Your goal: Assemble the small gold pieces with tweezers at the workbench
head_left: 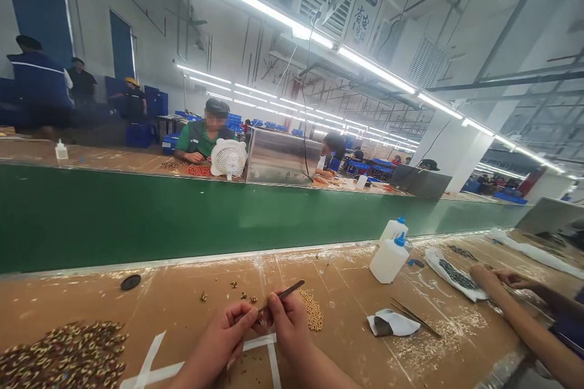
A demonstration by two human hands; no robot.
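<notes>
Tweezers (292, 289) between hands (289, 322); beads (312, 310) just beside, belt (182, 219) edge well ahead.

On my monitor I read: tweezers (292, 289) — smooth, dark metal; front bottle (389, 262) — translucent plastic; counter (182, 292), scuffed, paper-like; belt (137, 213), smooth, semi-glossy.

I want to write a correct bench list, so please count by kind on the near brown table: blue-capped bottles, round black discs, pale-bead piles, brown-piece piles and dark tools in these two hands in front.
Blue-capped bottles: 2
Black disc: 1
Pale-bead pile: 1
Brown-piece pile: 1
Dark tool: 1
Total: 6
</notes>
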